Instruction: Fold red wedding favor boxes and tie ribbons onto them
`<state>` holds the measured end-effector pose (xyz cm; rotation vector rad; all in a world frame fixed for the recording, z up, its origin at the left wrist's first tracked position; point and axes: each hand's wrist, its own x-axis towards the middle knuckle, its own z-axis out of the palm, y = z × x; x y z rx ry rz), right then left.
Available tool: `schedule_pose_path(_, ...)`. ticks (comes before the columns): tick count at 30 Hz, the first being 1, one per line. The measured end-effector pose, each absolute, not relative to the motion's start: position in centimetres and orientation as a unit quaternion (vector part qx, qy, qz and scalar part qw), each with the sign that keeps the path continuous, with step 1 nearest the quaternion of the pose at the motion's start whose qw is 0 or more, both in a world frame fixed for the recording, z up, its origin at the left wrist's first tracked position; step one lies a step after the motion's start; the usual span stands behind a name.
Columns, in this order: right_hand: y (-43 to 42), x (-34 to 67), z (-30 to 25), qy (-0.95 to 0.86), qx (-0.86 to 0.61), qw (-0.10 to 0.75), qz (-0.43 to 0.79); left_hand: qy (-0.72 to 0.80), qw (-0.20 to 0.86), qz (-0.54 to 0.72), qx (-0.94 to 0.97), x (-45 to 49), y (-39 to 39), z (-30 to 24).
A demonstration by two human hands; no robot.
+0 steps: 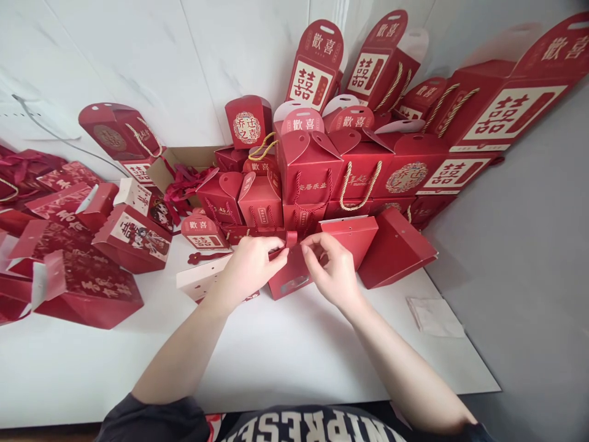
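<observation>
The left hand (251, 264) has its thumb and forefinger brought nearly together and appears to pinch a red ribbon (291, 238), which forms a small loop above the windowed box (286, 282). The right hand (334, 267) is partly curled, thumb and forefinger drawn close at the other side of the loop; whether it grips the ribbon cannot be told.

The windowed box stands on the white surface (294, 368) between the hands, in front of the wearer. This position presumably allows both hands to reach its top edge from opposite sides. Its window faces the wearer, leaving the front panel partly visible.

A white-edged box (196, 281) sits beside the left hand. Beyond the right hand, a red box (356, 236) stands near a tilted red bag (396, 248). Handled gift boxes (310, 162) are stacked behind, most likely to keep the front portion available for handwork. At the left, a carton (159, 172) has dark red ribbons (184, 184) at its opening, probably to keep loose lengths together.
</observation>
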<state>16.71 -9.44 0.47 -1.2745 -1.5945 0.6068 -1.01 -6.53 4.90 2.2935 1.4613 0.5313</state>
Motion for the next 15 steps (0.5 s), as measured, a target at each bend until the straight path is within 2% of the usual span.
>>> schedule_pose_path(4,-9.2,17.7,0.7,-0.715,-0.507,0.452,0.165,0.488,0.179,0.161,0.839,-1.1,-6.4,5.4)
schedule_pose_path(8,-8.9,18.0,0.7,-0.749,-0.497,0.409,0.155,0.456,0.179,0.144,0.86,-1.3,-6.1,5.8)
schedule_pose_path(15,-8.6,18.1,0.7,-0.747,-0.489,0.416,0.172,0.446,0.182,0.148,0.864,-1.6,-5.8,5.6)
